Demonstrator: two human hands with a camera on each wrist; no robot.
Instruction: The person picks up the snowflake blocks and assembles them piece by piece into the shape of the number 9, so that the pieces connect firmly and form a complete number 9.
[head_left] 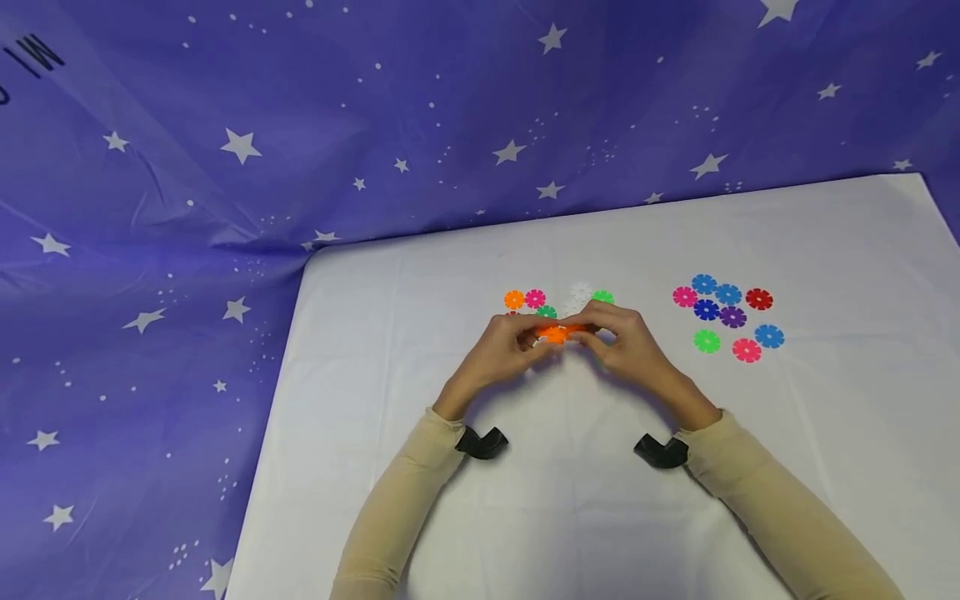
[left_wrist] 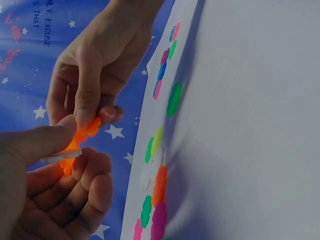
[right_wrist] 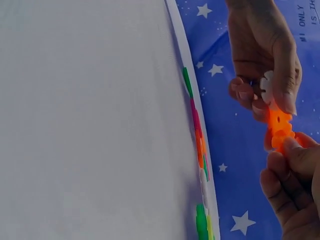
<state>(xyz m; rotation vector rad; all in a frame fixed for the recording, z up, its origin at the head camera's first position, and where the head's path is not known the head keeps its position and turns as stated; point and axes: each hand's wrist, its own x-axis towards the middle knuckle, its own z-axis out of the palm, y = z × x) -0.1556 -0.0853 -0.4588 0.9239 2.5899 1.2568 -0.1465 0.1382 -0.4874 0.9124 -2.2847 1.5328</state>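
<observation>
Above the table, both hands meet over orange notched discs (head_left: 556,335). My left hand (head_left: 501,350) pinches one orange disc (right_wrist: 278,120) between thumb and fingers, with a white notched disc (right_wrist: 267,86) against it. My right hand (head_left: 626,343) pinches another orange piece (left_wrist: 93,128) at the other end, touching the first. Fingertips cover parts of the pieces, so how firmly they are joined I cannot tell. Behind the hands lie loose discs, among them an orange one (head_left: 513,299), a pink one (head_left: 535,297) and white ones (head_left: 581,292).
To the right, several loose discs lie in a group, with a red one (head_left: 759,299) and a purple one (head_left: 732,317) among them. The white-covered table (head_left: 360,375) ends at a purple star-patterned cloth (head_left: 420,108). Black mounts (head_left: 482,443) sit at both wrists.
</observation>
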